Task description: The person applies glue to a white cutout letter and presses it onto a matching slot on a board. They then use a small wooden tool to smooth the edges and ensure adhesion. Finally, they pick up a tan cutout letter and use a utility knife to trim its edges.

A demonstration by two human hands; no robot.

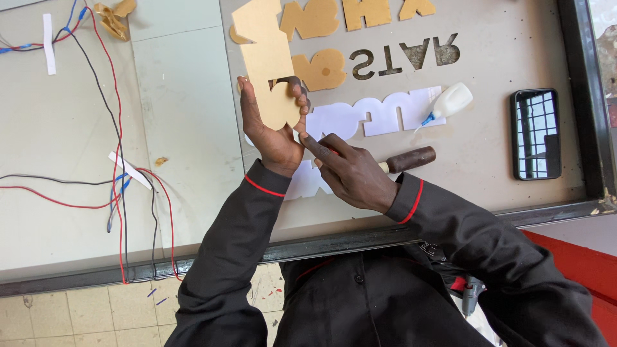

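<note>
Left hand (273,132), centre of the frame, closed around the lower end of a tan wooden cut-out letter piece (267,64), lifted upright off the grey worktop (501,167), apparently to expose its edge. Right hand (353,173), just right of it, curled on a brown-handled tool (405,159), tip hidden at the cut-out's base. Lying flat beyond: more tan wooden letters (321,69), white paper letter shapes (385,112), a white glue bottle (450,101) within reach. Black phone (535,133) at far right; red and black wires (119,160) at left.
</note>
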